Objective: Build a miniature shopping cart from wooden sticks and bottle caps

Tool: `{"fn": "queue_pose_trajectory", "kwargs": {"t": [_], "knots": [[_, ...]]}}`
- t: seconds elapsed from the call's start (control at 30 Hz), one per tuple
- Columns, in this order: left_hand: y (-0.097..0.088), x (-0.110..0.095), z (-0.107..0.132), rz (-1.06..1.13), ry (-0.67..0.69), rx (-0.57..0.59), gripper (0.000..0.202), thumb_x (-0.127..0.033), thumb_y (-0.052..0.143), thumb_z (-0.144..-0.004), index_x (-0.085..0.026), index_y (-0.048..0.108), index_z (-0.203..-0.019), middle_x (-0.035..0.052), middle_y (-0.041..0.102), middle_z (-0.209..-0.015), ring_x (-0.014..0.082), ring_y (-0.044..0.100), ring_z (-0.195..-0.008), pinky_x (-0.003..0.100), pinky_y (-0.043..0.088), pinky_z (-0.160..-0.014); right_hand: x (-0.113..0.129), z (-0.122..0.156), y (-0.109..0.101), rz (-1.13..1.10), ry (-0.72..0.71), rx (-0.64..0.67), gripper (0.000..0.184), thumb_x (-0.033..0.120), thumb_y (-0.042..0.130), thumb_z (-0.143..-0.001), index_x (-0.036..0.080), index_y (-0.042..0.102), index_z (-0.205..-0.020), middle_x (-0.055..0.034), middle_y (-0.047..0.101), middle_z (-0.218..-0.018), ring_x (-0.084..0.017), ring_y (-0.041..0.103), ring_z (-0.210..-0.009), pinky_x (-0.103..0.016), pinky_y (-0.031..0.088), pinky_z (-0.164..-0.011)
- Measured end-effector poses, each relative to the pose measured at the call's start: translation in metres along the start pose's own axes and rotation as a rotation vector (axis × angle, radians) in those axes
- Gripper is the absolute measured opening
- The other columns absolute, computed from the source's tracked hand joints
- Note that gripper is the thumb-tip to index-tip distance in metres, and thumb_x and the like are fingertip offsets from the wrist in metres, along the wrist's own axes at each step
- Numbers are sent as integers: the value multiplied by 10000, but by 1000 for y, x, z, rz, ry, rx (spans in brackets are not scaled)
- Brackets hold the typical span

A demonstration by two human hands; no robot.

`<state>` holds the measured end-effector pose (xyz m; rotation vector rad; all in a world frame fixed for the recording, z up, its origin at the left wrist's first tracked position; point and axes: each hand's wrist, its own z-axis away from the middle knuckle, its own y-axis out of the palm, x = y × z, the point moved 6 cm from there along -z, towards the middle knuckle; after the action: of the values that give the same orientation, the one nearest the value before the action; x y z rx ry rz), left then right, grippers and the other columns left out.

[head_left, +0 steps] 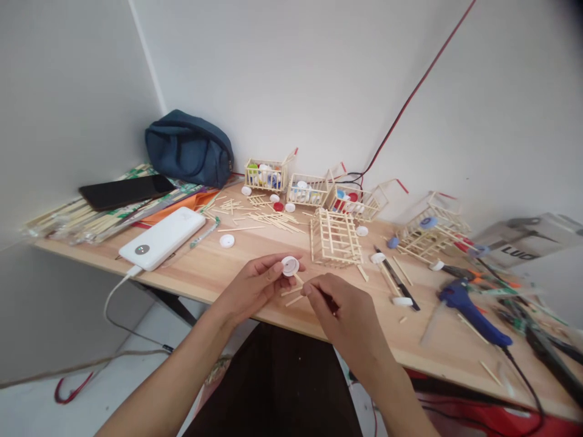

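My left hand [255, 284] pinches a white bottle cap [290, 266] with a thin wooden stick fixed to it, just above the wooden table [218, 273]. My right hand [348, 312] is closed in a pinch on the other end of that stick [300, 280]. Two loose sticks [292, 295] lie on the table under the hands. Just beyond them stands a small cart frame made of sticks [336, 237].
Several stick carts filled with coloured caps [266, 174] line the wall, and another stick cart [430, 233] lies at the right. Loose sticks [268, 217], white caps [226, 241], a white power bank [161, 238], a phone [125, 191], a blue pouch [189, 149] and a blue glue gun [473, 312] are around.
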<state>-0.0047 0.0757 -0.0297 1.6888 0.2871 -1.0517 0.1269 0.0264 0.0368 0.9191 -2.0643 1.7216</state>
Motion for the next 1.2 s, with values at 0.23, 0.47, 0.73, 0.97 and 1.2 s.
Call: {"fn": "queue_pose_trajectory", "kwargs": {"t": [0.23, 0.47, 0.73, 0.97, 1.2], "knots": [[0, 0, -1, -9, 4, -9, 325, -284, 721, -794, -142, 727, -1086, 111, 715, -1011, 111, 575, -761, 279, 448, -820, 0, -6, 6, 20, 25, 6, 210, 246, 492, -933, 203, 642, -792, -6, 663, -790, -144, 580, -709, -252, 372, -663], [2, -3, -1, -64, 34, -32, 321, -326, 732, -779, -138, 750, -1038, 123, 719, -996, 117, 550, -738, 280, 444, -795, -2, -8, 9, 68, 16, -3, 234, 268, 477, -942, 197, 657, -810, -22, 673, -793, -156, 582, -706, -266, 373, -663], [-1, -2, -1, -133, 62, -51, 307, -335, 712, -796, -154, 750, -1040, 117, 722, -1014, 131, 573, -785, 288, 442, -832, -1, -9, 11, 105, 11, -3, 221, 254, 466, -946, 193, 638, -821, -25, 663, -806, -164, 585, -738, -271, 380, -681], [-1, -3, -1, -229, 94, -85, 289, -343, 687, -815, -183, 751, -1048, 84, 736, -1003, 121, 585, -790, 267, 453, -827, 7, -8, 11, 213, -14, -10, 240, 253, 433, -965, 192, 611, -816, -41, 643, -818, -172, 586, -739, -276, 385, -687], [-3, -7, 2, -446, 126, -181, 342, -386, 660, -819, -173, 740, -1074, 81, 743, -1017, 152, 610, -792, 295, 483, -843, 11, -10, 14, 274, -30, 0, 263, 248, 418, -964, 192, 596, -779, -47, 632, -777, -170, 565, -688, -274, 372, -641]]}}
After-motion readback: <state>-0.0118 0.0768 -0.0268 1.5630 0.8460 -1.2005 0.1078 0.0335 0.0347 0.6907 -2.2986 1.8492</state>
